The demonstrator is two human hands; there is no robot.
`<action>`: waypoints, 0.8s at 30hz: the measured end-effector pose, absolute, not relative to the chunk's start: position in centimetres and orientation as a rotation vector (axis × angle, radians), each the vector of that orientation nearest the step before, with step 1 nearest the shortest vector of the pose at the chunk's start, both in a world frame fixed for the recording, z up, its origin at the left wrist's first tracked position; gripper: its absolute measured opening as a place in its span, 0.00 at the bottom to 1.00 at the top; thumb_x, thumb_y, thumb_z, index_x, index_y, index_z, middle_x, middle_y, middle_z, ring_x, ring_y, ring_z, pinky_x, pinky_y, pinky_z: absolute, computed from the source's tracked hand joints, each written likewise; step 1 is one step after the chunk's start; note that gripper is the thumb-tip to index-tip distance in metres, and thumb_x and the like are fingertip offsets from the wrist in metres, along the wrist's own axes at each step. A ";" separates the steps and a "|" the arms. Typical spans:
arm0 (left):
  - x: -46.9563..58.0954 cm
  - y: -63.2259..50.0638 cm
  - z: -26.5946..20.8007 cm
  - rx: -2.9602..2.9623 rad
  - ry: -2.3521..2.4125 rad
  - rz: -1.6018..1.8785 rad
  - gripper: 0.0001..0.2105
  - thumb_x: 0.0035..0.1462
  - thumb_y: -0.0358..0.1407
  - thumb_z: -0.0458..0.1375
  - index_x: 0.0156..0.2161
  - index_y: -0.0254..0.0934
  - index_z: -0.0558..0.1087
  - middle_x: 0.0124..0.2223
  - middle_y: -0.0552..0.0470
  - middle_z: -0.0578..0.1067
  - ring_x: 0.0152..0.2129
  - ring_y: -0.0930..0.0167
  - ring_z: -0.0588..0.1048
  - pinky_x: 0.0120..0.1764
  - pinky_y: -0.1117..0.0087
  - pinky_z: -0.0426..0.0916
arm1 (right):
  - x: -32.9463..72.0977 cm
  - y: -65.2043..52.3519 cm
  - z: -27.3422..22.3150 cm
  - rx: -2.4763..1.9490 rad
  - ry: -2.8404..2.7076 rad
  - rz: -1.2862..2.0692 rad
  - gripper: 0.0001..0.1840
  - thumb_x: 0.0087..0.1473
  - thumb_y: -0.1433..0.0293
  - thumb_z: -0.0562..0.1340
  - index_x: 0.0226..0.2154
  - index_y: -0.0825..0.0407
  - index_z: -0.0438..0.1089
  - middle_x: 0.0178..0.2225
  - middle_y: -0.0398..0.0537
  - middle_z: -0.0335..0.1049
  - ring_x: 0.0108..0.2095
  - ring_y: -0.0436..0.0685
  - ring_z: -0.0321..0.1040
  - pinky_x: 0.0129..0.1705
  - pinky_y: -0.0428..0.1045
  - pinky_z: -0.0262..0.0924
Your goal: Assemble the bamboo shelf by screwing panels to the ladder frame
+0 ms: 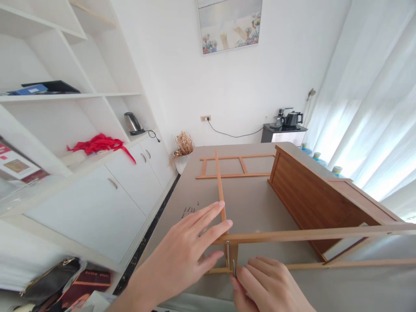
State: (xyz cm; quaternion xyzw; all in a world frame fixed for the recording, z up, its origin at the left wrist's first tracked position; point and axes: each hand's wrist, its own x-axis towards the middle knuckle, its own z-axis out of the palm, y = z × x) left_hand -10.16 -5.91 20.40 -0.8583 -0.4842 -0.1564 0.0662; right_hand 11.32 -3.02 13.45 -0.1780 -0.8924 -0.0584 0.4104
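Note:
My left hand (191,242) lies with outstretched, parted fingers over the near corner of a wooden frame (292,236). Its fingertips are against a long upright wooden slat (219,182) that meets the frame there. My right hand (266,281) is closed, with thumb and forefinger pinching a thin metal hex key (234,268), most of which the fingers hide. The key's visible end stands beside the short wooden crosspiece (233,253) at the corner. Close by, a metal screw shows at the joint (227,246).
Several loose screws (188,211) lie on the grey tabletop (253,208), left of the slat. Farther back is a ladder-like wooden frame (242,166). A brown wooden panel assembly (312,195) stands at the right. White cabinets (107,203) line the left side.

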 end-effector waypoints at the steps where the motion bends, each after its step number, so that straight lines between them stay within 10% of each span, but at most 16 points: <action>1: -10.1 -6.2 20.6 -2.600 -1.484 -0.481 0.24 0.61 0.35 0.58 0.62 0.43 0.62 0.69 0.48 0.54 0.63 0.63 0.60 0.59 0.59 0.67 | 11.6 -3.0 13.5 -0.451 -2.259 -0.124 0.17 0.59 0.79 0.54 0.21 0.51 0.56 0.17 0.37 0.54 0.18 0.47 0.48 0.24 0.47 0.43; 24: -9.9 -5.0 20.4 -2.602 -1.464 -0.609 0.21 0.63 0.42 0.56 0.60 0.39 0.67 0.65 0.52 0.64 0.63 0.69 0.61 0.64 0.66 0.59 | 11.4 -1.6 15.8 -0.424 -2.350 -0.288 0.12 0.63 0.76 0.51 0.29 0.51 0.61 0.20 0.37 0.59 0.19 0.48 0.57 0.26 0.49 0.42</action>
